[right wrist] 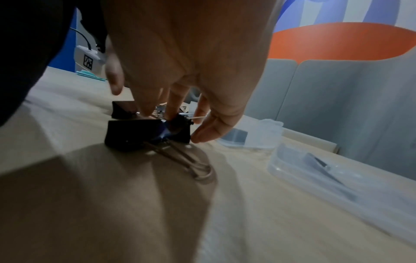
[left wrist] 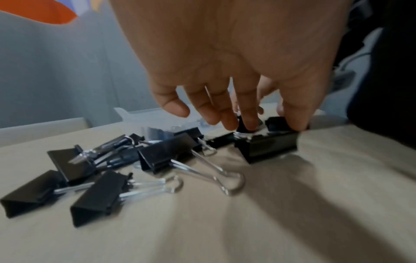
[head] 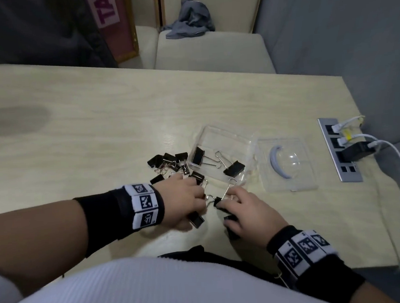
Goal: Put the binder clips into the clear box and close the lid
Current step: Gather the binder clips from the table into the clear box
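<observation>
Several black binder clips (head: 168, 163) lie in a loose pile on the table; the left wrist view shows them too (left wrist: 157, 156). The clear box (head: 231, 137) stands open just right of the pile, with two clips (head: 234, 168) inside. Its clear lid (head: 302, 181) lies flat to the box's right. My left hand (head: 198, 199) reaches down in front of the pile, fingers curled onto one binder clip (left wrist: 268, 147). Close beside it, my right hand (head: 224, 205) pinches another binder clip (right wrist: 144, 135) against the table. More clips sit partly hidden under both hands.
A metal socket strip (head: 338, 154) with white cables and a black plug is set in the table at the right edge. A beige seat (head: 210, 52) with a grey cloth stands beyond the far edge. My torso is against the near edge.
</observation>
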Motion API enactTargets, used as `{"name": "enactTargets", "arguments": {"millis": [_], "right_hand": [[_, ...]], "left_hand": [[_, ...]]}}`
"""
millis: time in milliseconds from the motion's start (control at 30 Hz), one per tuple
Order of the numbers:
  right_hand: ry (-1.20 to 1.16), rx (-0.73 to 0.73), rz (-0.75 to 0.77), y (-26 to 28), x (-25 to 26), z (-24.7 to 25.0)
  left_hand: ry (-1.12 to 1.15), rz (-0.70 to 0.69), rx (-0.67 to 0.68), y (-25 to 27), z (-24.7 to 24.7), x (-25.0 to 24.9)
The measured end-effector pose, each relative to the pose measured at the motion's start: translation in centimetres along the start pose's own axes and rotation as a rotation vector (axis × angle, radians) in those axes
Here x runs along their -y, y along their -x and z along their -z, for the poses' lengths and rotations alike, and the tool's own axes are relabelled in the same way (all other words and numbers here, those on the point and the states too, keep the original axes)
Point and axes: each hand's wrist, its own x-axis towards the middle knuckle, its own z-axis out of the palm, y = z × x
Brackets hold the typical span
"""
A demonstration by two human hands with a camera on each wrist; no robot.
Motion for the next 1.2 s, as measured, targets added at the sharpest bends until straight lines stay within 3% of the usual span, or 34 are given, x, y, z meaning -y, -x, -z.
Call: {"name": "enactTargets", "arguments": {"millis": [67, 200, 367, 533, 667, 867, 1000, 1067, 1200], "right_hand": [[0.01, -0.013, -0.021, -0.4, 0.4, -0.4], [0.081, -0.025, -0.018, -0.9, 1.1, -0.6], [-0.049, -0.146, 0.009, -0.5, 1.2, 0.4], [-0.225, -0.352, -0.094, 0.6, 1.0, 1.7], [-0.301, -0.381, -0.137, 0.6, 0.6, 2.5], [-0.303, -0.393, -0.106, 0.4, 0.3, 3.7], [-0.339, -0.484, -0.101, 0.0, -0.1, 3.8], [-0.373, -0.518, -0.134, -0.2, -0.2, 4.1], [-0.615, -0.656, -0.229, -1.0, 0.0, 4.9]], "left_hand": [[-0.009, -0.005, 0.055, 0.0, -0.9, -0.2], [0.004, 0.05, 0.028, -0.3, -1.9, -0.6], [0.077, 0.066, -0.007, -0.4, -1.6, -0.4], [0.289, 0.079, -0.212, 0.2, 0.9, 1.4], [0.285, 0.111, -0.369, -0.9, 2.6, 3.4], [0.1, 0.194, -0.284, -4.0, 5.6, 6.4], [0.079, 0.221, -0.139, -5.6, 5.6, 7.4], [0.105, 0.245, -0.13, -6.1, 5.3, 7.2], [0.422, 0.22, -0.373, -5.5, 5.1, 5.5]]}}
